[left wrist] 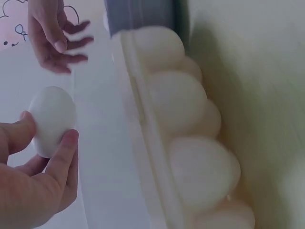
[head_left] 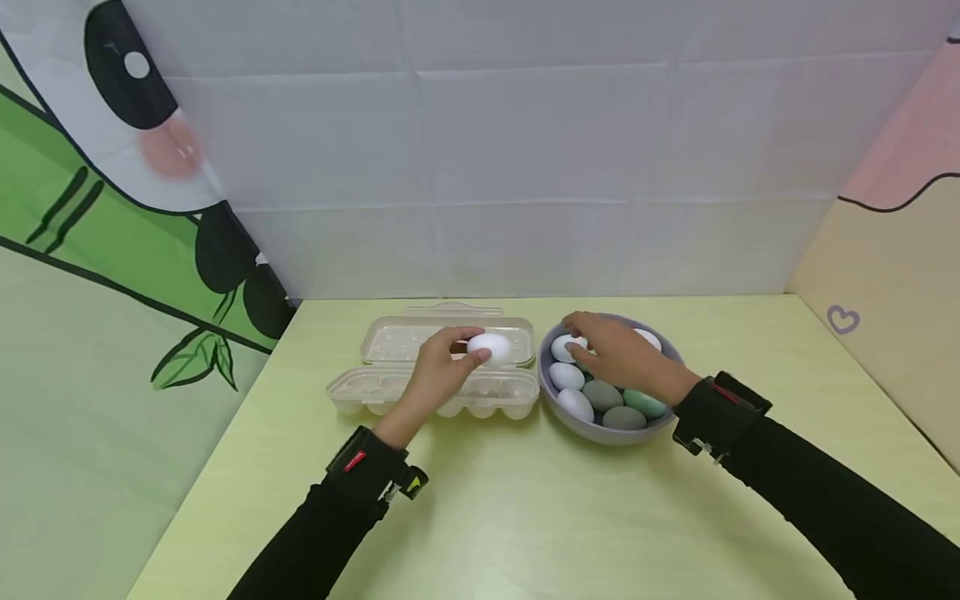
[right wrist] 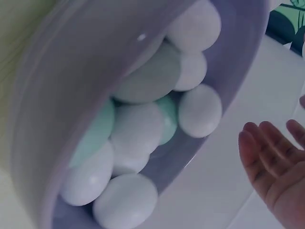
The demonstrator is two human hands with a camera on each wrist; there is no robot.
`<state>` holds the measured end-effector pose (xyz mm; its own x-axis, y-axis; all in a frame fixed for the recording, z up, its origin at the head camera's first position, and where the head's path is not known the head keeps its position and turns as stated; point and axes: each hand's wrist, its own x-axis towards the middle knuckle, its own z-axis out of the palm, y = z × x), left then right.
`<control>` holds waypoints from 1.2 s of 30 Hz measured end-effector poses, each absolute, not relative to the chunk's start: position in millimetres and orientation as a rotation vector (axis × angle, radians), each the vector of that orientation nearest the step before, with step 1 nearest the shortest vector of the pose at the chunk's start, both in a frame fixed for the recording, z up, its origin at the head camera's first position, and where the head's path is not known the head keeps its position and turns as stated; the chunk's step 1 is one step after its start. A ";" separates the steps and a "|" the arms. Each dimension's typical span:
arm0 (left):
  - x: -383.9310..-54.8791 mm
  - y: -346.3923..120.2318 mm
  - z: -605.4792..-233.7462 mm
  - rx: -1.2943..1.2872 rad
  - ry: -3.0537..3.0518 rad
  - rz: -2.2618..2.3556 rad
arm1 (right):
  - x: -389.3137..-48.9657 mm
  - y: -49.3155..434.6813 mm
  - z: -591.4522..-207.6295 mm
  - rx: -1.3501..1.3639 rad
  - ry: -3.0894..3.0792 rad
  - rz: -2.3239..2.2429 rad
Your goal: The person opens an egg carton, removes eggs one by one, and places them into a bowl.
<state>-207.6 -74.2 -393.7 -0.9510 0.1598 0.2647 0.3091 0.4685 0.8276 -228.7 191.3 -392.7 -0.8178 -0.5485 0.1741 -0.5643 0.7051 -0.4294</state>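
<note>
My left hand (head_left: 442, 367) pinches a white egg (head_left: 490, 347) between thumb and fingers, holding it up above an open, clear plastic egg carton (head_left: 433, 390). In the left wrist view the same egg (left wrist: 53, 121) sits upright in the fingertips, apart from the carton (left wrist: 138, 109). Over a purple-grey bowl (head_left: 585, 429) of eggs hovers my right hand (head_left: 626, 354), its fingers loosely bent. In the right wrist view this hand (right wrist: 279, 176) holds nothing and is apart from the bowl's rim. White, grey-green and mint-green eggs (right wrist: 138, 126) fill the bowl.
The carton's lid (head_left: 390, 337) leans back behind its cup row, and the bowl stands close to its right end. All of this rests on a pale yellow table (head_left: 495, 517). A printed cloth wall (head_left: 525, 167) rises behind the table.
</note>
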 end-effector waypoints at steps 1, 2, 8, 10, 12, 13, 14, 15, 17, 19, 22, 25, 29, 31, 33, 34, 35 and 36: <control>-206.6 -71.2 -393.4 -0.398 -2.555 -1.534 | -227.4 187.2 -392.1 0.982 -2.852 0.776; -205.1 -68.4 -392.7 -0.384 -2.547 -1.581 | -225.9 183.0 -391.9 1.028 -2.832 0.817; -198.1 -53.2 -390.7 -0.394 -2.475 -1.858 | -215.9 159.6 -392.1 1.234 -2.622 0.966; -195.7 -49.1 -388.9 -0.395 -2.455 -1.921 | -213.0 154.0 -392.2 1.272 -2.548 0.986; -193.7 -45.8 -387.6 -0.393 -2.435 -1.984 | -210.2 149.5 -391.9 1.285 -2.491 1.012; -192.8 -44.4 -386.9 -0.386 -2.425 -2.021 | -209.0 147.8 -391.8 1.286 -2.470 1.020; -191.9 -43.3 -386.5 -0.380 -2.417 -2.052 | -207.8 146.4 -391.8 1.287 -2.450 1.024; -190.7 -42.4 -385.6 -0.367 -2.415 -2.078 | -206.8 145.3 -391.5 1.286 -2.431 1.025; -189.0 -41.1 -385.0 -0.349 -2.407 -2.127 | -205.0 143.8 -391.3 1.269 -2.415 1.031; -187.1 -40.4 -384.1 -0.346 -2.412 -2.144 | -203.7 143.7 -390.9 1.257 -2.409 1.033; -185.6 -40.2 -384.0 -0.394 -2.393 -2.188 | -202.4 145.2 -389.3 1.252 -2.417 1.058; -185.5 -40.6 -384.0 -0.464 -2.369 -2.227 | -202.6 148.2 -386.0 1.261 -2.419 1.043; -185.0 -46.5 -380.2 -0.518 -2.394 -2.181 | -205.4 155.0 -380.6 1.248 -2.438 1.010; -185.5 -53.0 -380.6 -0.518 -2.414 -2.123 | -207.5 160.2 -378.6 1.218 -2.466 1.002; -185.0 -62.1 -381.6 -0.504 -2.430 -2.083 | -209.4 167.1 -378.3 1.164 -2.514 0.983; -186.6 -67.0 -385.7 -0.488 -2.434 -2.055 | -209.9 171.0 -378.3 1.141 -2.535 0.967; -186.2 -72.1 -386.8 -0.472 -2.440 -2.038 | -210.6 175.2 -379.0 1.114 -2.560 0.955; -185.5 -77.5 -387.7 -0.462 -2.442 -2.027 | -211.4 179.8 -380.1 1.089 -2.589 0.928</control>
<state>-185.5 -77.5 -387.7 -0.9564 0.2606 0.1318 0.1775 0.1606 0.9709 -211.4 179.8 -380.1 -0.7144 -0.5815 0.3892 -0.6964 0.5361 -0.4771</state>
